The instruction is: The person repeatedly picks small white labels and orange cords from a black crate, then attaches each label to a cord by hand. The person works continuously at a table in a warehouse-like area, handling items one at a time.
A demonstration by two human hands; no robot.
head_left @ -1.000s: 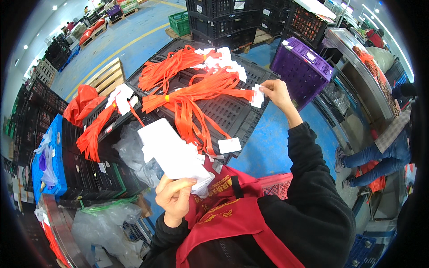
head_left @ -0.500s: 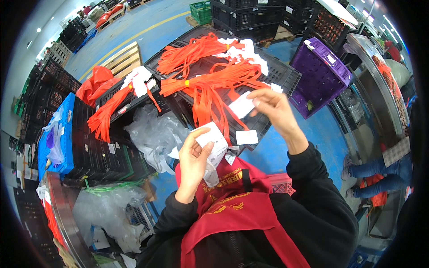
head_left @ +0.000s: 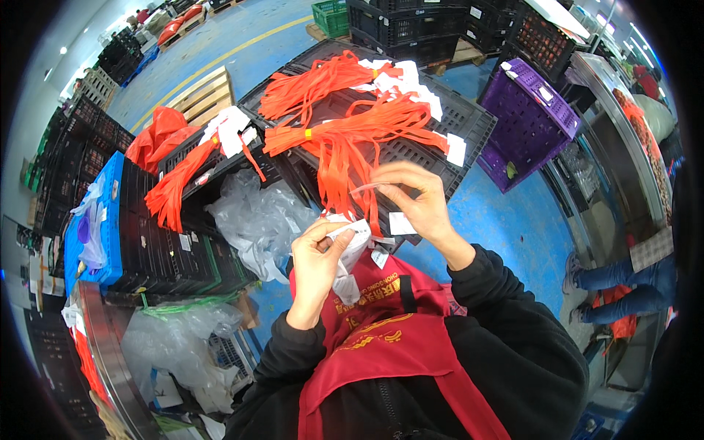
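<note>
My left hand is closed around a strip of white paper labels that hangs down in front of the red apron. My right hand pinches a thin label, seen almost edge-on, just above the hanging orange straps. A bundle of flat orange straps, bound by a yellow tie, lies on a black crate, and some straps droop over the near edge. One white label sits at a strap's right end. Another white label lies near my right wrist.
Behind lies a second orange bundle with white tags; a third hangs at left. Clear plastic bags fill the space beside the crate. A purple crate stands at right, dark crates are stacked at left, and a person's legs show at right.
My right hand has come left and down toward my left hand, its label turning from face-on to edge-on. The label strip in my left hand has tilted.
</note>
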